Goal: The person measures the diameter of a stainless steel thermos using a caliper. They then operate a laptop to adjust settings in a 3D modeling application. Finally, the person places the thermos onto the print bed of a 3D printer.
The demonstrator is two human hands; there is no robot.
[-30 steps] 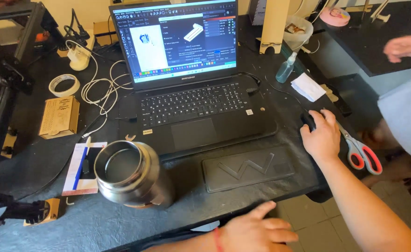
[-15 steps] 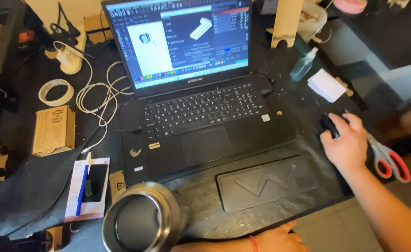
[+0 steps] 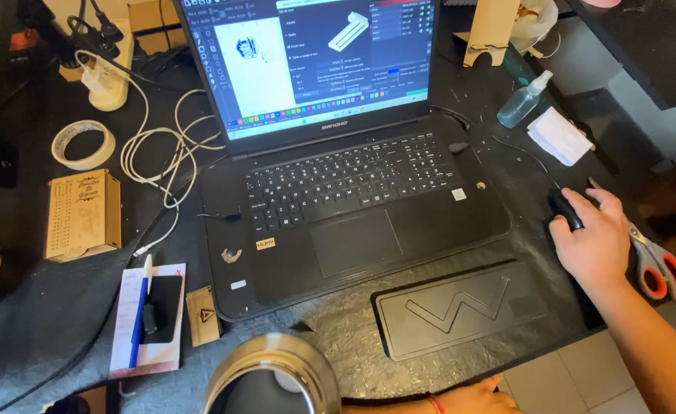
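The right hand (image 3: 595,239) lies curled over a black computer mouse (image 3: 565,207), just to the right of the open black laptop (image 3: 353,192) on the dark table (image 3: 39,322); its grip is closed loosely on the mouse, fingers draped over the top. The left hand (image 3: 472,399) shows only partly at the bottom edge, in front of the laptop, with a red band at the wrist; whether its grip is open or closed cannot be told. Just left of that hand stands a shiny steel tumbler (image 3: 273,379), seen from above, mouth open; its inside is dark and its contents cannot be made out. Directly in front of the laptop lies a flat black plate (image 3: 460,310) with a zigzag outline. Right of the mouse lie scissors (image 3: 660,264) with red and grey handles. Behind the mouse, right of the laptop, stand a small clear spray bottle (image 3: 523,100) and a folded white cloth (image 3: 560,135). Left of the laptop lie a roll of tape (image 3: 83,144), a pale wooden box (image 3: 82,215) and a notepad (image 3: 148,322) with a blue pen (image 3: 138,314) on it.
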